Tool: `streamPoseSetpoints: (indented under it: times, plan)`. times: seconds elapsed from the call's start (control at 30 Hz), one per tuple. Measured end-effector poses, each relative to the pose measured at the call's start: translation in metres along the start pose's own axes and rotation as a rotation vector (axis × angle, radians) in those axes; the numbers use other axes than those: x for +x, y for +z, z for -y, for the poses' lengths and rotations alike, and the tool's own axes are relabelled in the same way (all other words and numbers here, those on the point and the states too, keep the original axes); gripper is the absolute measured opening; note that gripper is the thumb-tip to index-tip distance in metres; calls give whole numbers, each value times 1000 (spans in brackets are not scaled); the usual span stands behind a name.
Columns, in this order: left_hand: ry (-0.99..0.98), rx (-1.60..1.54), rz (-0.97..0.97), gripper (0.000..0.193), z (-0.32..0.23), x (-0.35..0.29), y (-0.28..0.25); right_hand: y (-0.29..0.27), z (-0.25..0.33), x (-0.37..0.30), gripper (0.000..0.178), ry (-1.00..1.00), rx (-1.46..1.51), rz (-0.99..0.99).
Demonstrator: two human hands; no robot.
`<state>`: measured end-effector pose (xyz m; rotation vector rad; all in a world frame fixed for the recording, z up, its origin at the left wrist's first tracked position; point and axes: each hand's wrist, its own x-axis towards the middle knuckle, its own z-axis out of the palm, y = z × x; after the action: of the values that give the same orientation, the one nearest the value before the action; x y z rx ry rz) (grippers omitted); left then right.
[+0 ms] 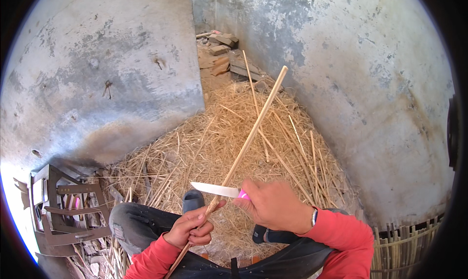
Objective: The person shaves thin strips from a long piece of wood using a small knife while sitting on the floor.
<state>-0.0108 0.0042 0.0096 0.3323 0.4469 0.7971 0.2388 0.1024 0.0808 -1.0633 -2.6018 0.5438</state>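
One long pale stick (pixel 256 128) slants from the near edge of the floor (pixel 210 79) up toward its back, held above the straw (pixel 195 147); the left hand (pixel 192 229) is clenched around the stick's lower part; the right hand (pixel 274 204) grasps a knife (pixel 214 188) by its pink handle (pixel 244 195), the blade laid across the stick just above the left thumb, point to the left; whether the cutting edge bites into the wood cannot be told. Open room lies over the straw to the left of the blade's point, and on both sides of the stick's upper length; at the floor's left edge a dark wooden frame (pixel 73 211) stands near the left knee (pixel 129 220); at its near right corner a slatted basket (pixel 404 245) stands close to the right sleeve (pixel 343 235); bricks (pixel 219 50) lie at the far end, between the left wall's edge (pixel 197 59) and the right wall (pixel 351 84); thinner sticks (pixel 314 167) lie along the straw's right edge; any lettering on the handle is hidden or too small to read.
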Motion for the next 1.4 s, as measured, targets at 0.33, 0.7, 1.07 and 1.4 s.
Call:
streamPoseSetpoints:
  times: [0.33, 0.7, 1.07, 1.4]
  plan:
    - [-129, 141, 12, 60, 10, -5, -9, -57, -110, 30, 40, 381, -409, -487]
    - [-73, 238, -72, 57, 13, -7, -17, -5, -79, 31, 40, 209, -232, -300]
    - [-133, 169, 4, 57, 10, -7, -9, -97, -186, 8, 54, 473, -46, -955]
    - [-200, 120, 26, 57, 15, 0, -7, -70, -133, 26, 59, 499, 115, -733]
